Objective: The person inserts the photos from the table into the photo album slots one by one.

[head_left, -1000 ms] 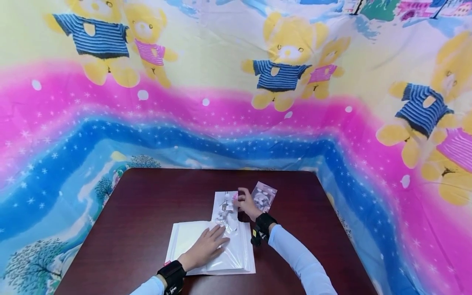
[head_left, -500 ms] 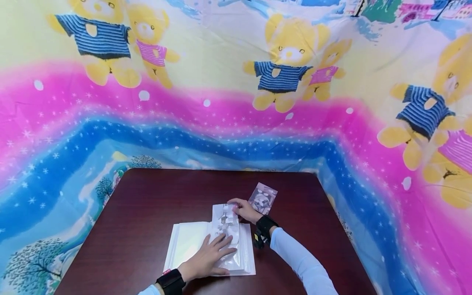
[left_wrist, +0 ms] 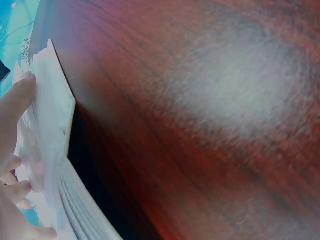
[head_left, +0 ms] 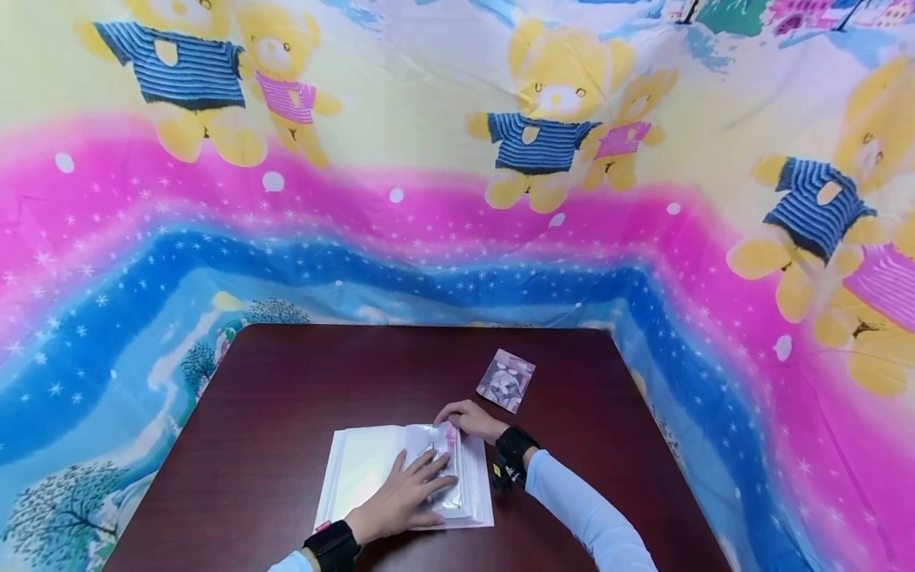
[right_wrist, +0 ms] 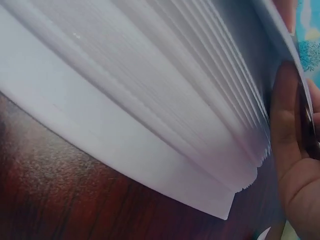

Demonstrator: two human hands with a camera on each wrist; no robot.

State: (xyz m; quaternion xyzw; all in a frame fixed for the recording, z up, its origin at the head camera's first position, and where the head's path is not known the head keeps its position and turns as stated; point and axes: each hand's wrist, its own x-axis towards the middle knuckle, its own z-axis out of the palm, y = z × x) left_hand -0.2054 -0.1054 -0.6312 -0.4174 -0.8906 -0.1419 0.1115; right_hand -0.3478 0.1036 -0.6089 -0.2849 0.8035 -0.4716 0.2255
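Observation:
An open white photo album [head_left: 360, 469] lies on the table, its left page blank. Inside a clear sleeve on the right page is a photo [head_left: 450, 436] with grey and pink parts, its top near the page's upper edge. My left hand [head_left: 407, 494] rests on that page with fingers spread, covering much of the photo. At the top edge my right hand [head_left: 472, 419] pinches the photo, apparently together with the sleeve. The right wrist view shows the thumb [right_wrist: 286, 95] on one side of the raised sheet and other fingers beyond it, beside the album's stacked pages [right_wrist: 150, 85].
A second photo [head_left: 506, 381], pinkish with a grey figure, lies beyond the right hand. The dark red-brown table [head_left: 322, 373] ends at a hanging cloth [head_left: 400, 286] printed with bears. Both wrists wear black bands.
The photo has slid down toward me into the sleeve, and my right hand has come down with it. My left hand has shifted slightly right, fingers spread wider. The second photo stays put.

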